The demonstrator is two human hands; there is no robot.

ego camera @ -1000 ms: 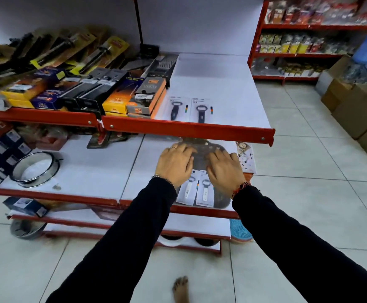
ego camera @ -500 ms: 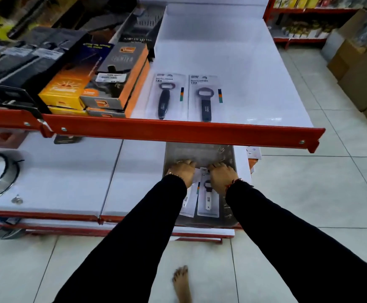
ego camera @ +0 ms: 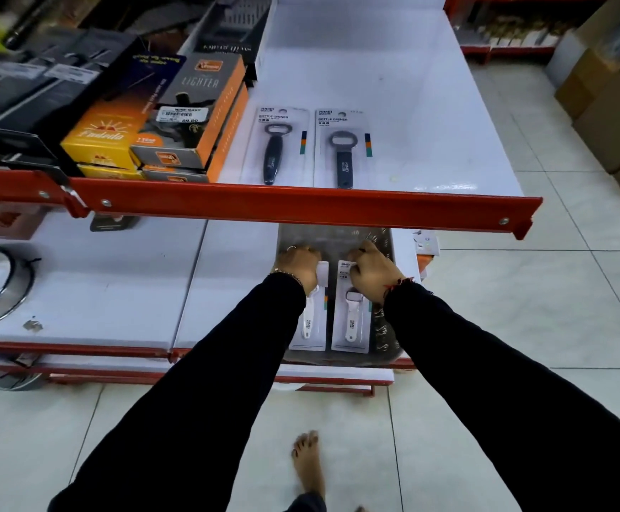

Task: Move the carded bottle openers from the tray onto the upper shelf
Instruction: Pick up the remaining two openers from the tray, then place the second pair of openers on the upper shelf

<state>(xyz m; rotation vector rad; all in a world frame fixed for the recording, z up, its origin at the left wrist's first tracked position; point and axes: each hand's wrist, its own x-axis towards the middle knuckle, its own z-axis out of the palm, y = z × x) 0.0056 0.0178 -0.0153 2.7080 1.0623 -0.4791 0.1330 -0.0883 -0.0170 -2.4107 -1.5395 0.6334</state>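
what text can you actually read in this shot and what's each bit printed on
"BOTTLE OPENER" under "RIMEI": left dark-handled opener card on the upper shelf.
"BOTTLE OPENER": right dark-handled opener card.
"LIGHTER": grey and orange box.
"69.00": price sticker on that box; its other print is too small.
"RIMEI": handle of the right white opener in the tray.
Yellow box: script too blurred.

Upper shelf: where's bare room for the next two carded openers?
Upper shelf: bare white right of and behind the two dark openers, out to the right end. Left is crowded: lighter boxes sit right beside them, so no room there.
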